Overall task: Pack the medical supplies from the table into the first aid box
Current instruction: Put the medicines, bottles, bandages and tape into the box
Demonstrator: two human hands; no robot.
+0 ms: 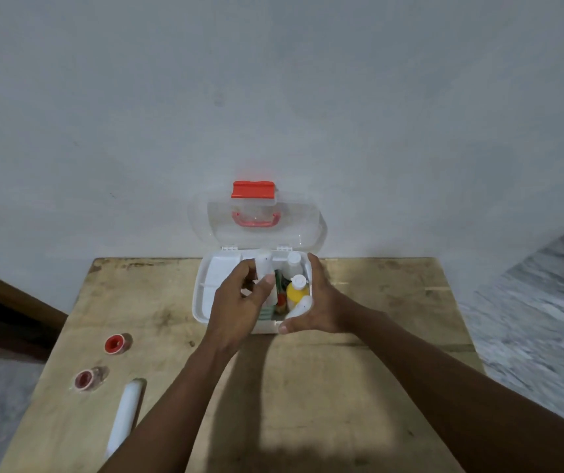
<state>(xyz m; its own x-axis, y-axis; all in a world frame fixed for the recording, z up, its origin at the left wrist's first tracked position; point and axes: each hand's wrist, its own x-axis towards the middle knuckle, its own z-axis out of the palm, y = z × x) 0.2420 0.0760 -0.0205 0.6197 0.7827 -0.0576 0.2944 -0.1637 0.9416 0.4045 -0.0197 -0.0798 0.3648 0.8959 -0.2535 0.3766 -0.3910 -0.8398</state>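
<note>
Head view: both forearms reach to the first aid box (pixel 205 295) at the bench's (pixel 376 370) far edge, left hand (pixel 239 302) fingers pinching a white bottle (pixel 263 266), right hand (pixel 318 302) fingers curled around a white tube (pixel 299 307).

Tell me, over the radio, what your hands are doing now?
Left hand shut on a white bottle over the first aid box. Right hand on box's right side, grip unclear. Two tape rolls and white tube still on table.

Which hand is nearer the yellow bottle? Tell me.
Right. The right hand wraps the box's right side beside the yellow bottle; the left hand holds a white bottle further left.
</note>
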